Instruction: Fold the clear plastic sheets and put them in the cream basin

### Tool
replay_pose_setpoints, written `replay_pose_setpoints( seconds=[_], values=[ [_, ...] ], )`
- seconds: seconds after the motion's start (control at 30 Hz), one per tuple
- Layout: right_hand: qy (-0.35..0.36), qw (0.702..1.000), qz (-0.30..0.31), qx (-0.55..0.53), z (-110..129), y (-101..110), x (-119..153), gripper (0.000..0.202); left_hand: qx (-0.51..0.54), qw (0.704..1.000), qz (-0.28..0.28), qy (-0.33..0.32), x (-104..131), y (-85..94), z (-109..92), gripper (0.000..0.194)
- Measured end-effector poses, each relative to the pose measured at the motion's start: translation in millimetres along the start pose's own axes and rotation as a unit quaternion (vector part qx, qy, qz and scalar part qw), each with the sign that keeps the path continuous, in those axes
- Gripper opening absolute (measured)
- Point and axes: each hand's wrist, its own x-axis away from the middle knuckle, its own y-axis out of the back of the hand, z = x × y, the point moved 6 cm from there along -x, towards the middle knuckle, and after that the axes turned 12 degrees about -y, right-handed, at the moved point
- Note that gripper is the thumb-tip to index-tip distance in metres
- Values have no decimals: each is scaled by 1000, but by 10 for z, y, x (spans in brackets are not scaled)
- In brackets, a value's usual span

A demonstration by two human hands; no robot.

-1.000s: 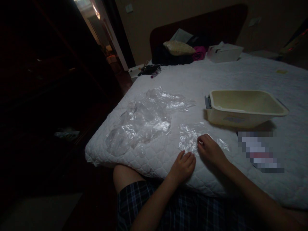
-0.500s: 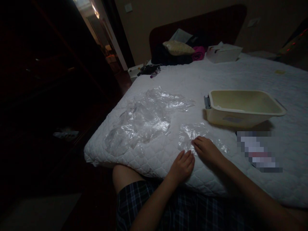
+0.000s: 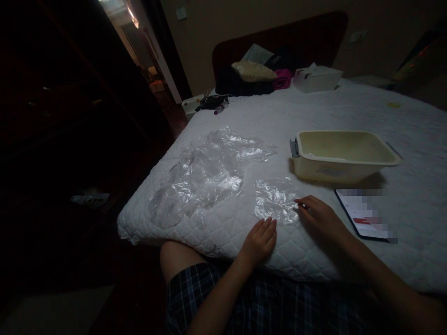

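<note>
A small clear plastic bag (image 3: 274, 199) lies spread on the white quilted bed, its surface creased and shiny. My left hand (image 3: 260, 241) rests with fingers stretched out at the bag's near edge. At the right edge of the same bag, my right hand (image 3: 323, 217) is closed in a pinch on the plastic, thumb and forefinger together. To the left lies a larger crumpled heap of clear plastic (image 3: 209, 170), apart from both hands.
A cream plastic bin (image 3: 344, 174) with grey handles stands beyond my right hand. A tablet or phone with a lit screen (image 3: 363, 218) lies right of that hand. Clothes, a cushion (image 3: 253, 71) and a white box (image 3: 317, 79) sit by the headboard. The mattress (image 3: 132, 228) ends at my left.
My right hand has moved right, from the middle of the small bag to its right edge. Less plastic now spreads out on that side. My left hand has stayed nearly still.
</note>
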Motion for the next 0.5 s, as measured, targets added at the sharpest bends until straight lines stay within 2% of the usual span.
replay_pose_setpoints(
  seconds=[0.1,0.3,0.4,0.5],
  values=[
    [27,999,0,45,-105,20,205,25,-1,1000,-12,-1,-15,24,0,20],
    [72,992,-46,96,-371,98,702,24,-21,1000,-11,-4,-10,23,-11,19],
    [85,990,-53,104,-419,116,807,23,-35,999,-26,-9,-18,51,-29,16],
    [99,987,-56,111,-401,113,790,23,-31,999,-26,-16,-71,81,-65,17]
  ],
)
